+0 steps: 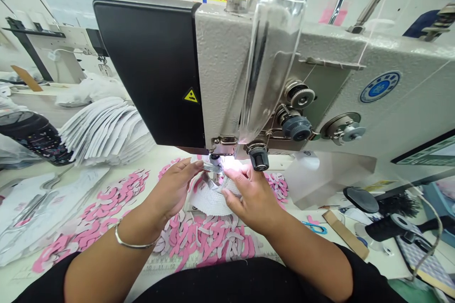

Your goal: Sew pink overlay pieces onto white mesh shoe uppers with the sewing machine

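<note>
White mesh piece [208, 201], where is it lying?

On the surface [387, 265], under the head of an industrial sewing machine [227, 71], with its far end at the presser foot [215, 164].

What's around the machine?

A clear plastic eye guard [273, 57] stands on the front of the head, above a black knob [258, 158], and tension discs [300, 94] sit on the machine's face. Left of the head, a fanned stack of white cut pieces [106, 132] lies on the surface. Pink-and-white cut shapes [202, 241] are heaped around and below both hands.

And the hands?

Left hand [170, 187], with a metal bangle [133, 241] on its wrist, is closest to the presser foot. Its grip is closed, with the thumb and fingertips pinching a narrow grey strip [212, 167] at the far edge of the mesh.

Right hand?

Right hand [250, 196] is just beside the left, almost touching it. Its grip is closed on the mesh, fingers bearing down on the fabric, though they hide how much of it they hold.
</note>
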